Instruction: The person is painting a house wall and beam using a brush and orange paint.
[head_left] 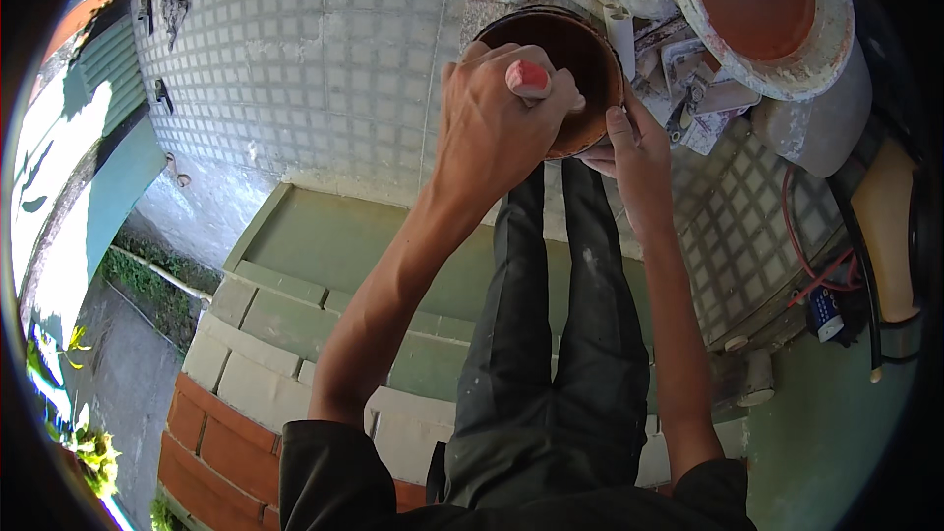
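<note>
My left hand (497,123) is closed around a tool handle with a red end (529,77), above a round bowl (598,59). The tool's working end is hidden behind the hand and inside the bowl, so its kind does not show. The bowl has a dark rim and a reddish-brown inside. At its near right side, my right hand (634,152) grips the wall, with the thumb on the outside near the rim. The bowl is held in front of my dark trousers, tilted so that its inside shows.
At upper right stands a paint-crusted bucket (831,34) of reddish-brown paint, beside scattered tools and trays (703,88). A tan chair (885,226) and red tubing (798,236) are at the right. Under me lies brick-patterned masonry (261,388) in green, cream and terracotta. Patterned tiles (334,69) stretch ahead.
</note>
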Demonstrator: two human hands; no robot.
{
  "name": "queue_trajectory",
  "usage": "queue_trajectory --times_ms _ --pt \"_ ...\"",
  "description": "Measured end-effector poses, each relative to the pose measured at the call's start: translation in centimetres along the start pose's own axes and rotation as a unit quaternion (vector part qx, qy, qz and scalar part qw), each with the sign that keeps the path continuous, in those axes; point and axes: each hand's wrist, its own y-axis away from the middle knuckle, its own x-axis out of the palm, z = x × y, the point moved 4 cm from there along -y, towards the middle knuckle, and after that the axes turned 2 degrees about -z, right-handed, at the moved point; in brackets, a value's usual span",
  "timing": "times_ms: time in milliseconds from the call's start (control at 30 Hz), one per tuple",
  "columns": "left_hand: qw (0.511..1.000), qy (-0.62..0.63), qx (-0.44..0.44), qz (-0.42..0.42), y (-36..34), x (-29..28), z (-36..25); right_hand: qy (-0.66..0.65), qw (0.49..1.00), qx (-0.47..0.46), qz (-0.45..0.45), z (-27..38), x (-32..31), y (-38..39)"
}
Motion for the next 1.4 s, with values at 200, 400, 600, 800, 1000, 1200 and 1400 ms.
queue_trajectory --times_ms 200,400,600,800,1000,1200,1400 --pt "0.999 -0.022 0.030 0.006 0.7 -2.1 -1.3 -0.008 1.000 -0.019 -0.004 -0.5 -0.1 -0.3" --pt "0.995 -0.020 0.090 0.026 1.2 -2.4 0.3 -0.013 1.000 -0.023 0.002 -0.5 0.0 -0.2" --pt "0.994 0.050 0.047 0.080 1.0 -2.8 1.1 -0.011 1.000 -0.015 0.007 -0.7 -0.1 -0.3" --pt "0.981 0.060 -0.014 0.186 -0.3 -3.3 1.2 -0.008 1.000 -0.006 0.004 -0.8 -0.1 -0.3" --pt "0.956 0.070 -0.121 0.258 -0.7 -2.7 1.4 0.000 1.000 -0.014 -0.001 -0.9 0.0 -0.4" --pt "0.961 0.114 -0.114 0.225 -1.5 -1.0 4.3 0.006 1.000 -0.025 0.015 -0.2 0.6 0.1" --pt "0.967 0.074 -0.101 0.221 -1.8 0.2 4.3 0.000 1.000 -0.012 -0.022 -0.4 0.6 -0.1"
